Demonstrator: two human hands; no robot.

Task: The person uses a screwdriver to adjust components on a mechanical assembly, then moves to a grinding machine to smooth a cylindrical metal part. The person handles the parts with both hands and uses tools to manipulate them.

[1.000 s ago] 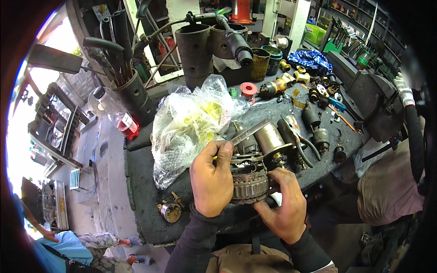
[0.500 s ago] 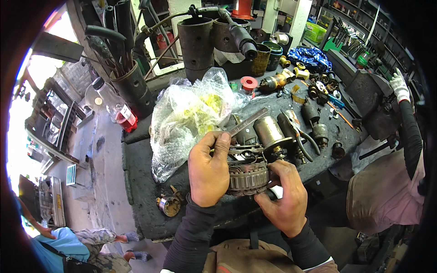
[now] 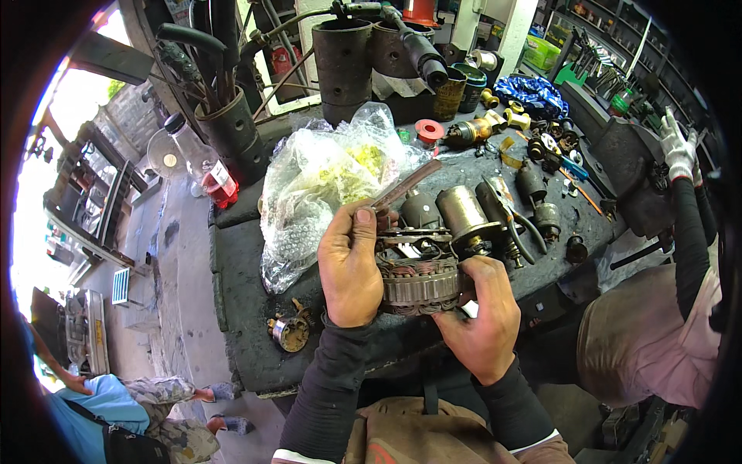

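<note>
Between my hands is an alternator stator [image 3: 421,287], a ring of grey laminated metal with copper-brown windings along its edges. My left hand [image 3: 352,267] is closed at its left side. A flat metal bar [image 3: 408,184] sticks up from under that thumb, slanting away to the right; its lower end is hidden by my fingers. My right hand [image 3: 485,317] pinches the stator's right side with thumb and fingers. Just beyond the ring lie a metal cylinder [image 3: 466,213], like a starter solenoid, and pliers [image 3: 510,215] with dark handles.
Bubble wrap [image 3: 317,185] lies crumpled on the dark workbench [image 3: 247,286]. A small round metal part [image 3: 290,332] rests near the front left. Behind stand a bottle with red liquid [image 3: 219,185] and metal tubes [image 3: 340,73]. A co-worker's gloved hand [image 3: 680,151] is at right.
The bar in my left hand has tilted lower and turned its face. The stator has shifted slightly up and left with my hands. The co-worker's gloved hands have moved.
</note>
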